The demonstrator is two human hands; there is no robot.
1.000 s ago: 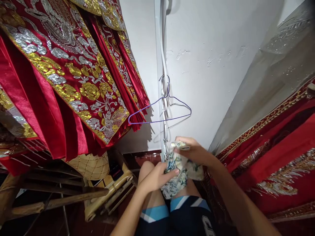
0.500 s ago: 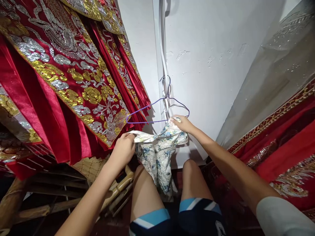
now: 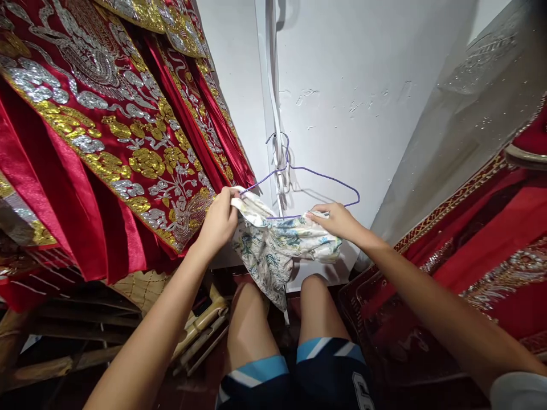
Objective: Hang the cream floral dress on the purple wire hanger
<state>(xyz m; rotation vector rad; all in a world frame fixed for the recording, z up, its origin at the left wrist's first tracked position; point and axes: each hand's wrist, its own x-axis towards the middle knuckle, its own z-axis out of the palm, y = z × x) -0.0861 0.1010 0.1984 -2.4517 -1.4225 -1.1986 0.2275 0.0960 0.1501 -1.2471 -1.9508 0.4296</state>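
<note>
A purple wire hanger point(image 3: 325, 175) hangs by its hook on a white strap point(image 3: 273, 108) against the wall. Below it spreads a white garment with a blue and green floral print point(image 3: 273, 256). My left hand point(image 3: 221, 219) is closed on the garment's left edge, and that cloth wraps over the hanger's left end, hiding the corner. Holding the garment's top edge on the right is my right hand point(image 3: 335, 221), close to the hanger's lower bar. The hanger's right end sticks out bare above this hand. The cloth sags between both hands, over my knees.
Red costumes with gold and silver sequins point(image 3: 149, 165) hang at the left. A bamboo chair point(image 3: 205, 327) stands below them. On the right are a clear plastic cover point(image 3: 444, 125) and more red beaded cloth point(image 3: 491, 250). The white wall point(image 3: 342, 74) is straight ahead.
My left hand has risen, bringing the garment's left edge over the hanger's left end. My right hand has shifted right and slightly down. The hanger has turned, its right end now reaching farther right.
</note>
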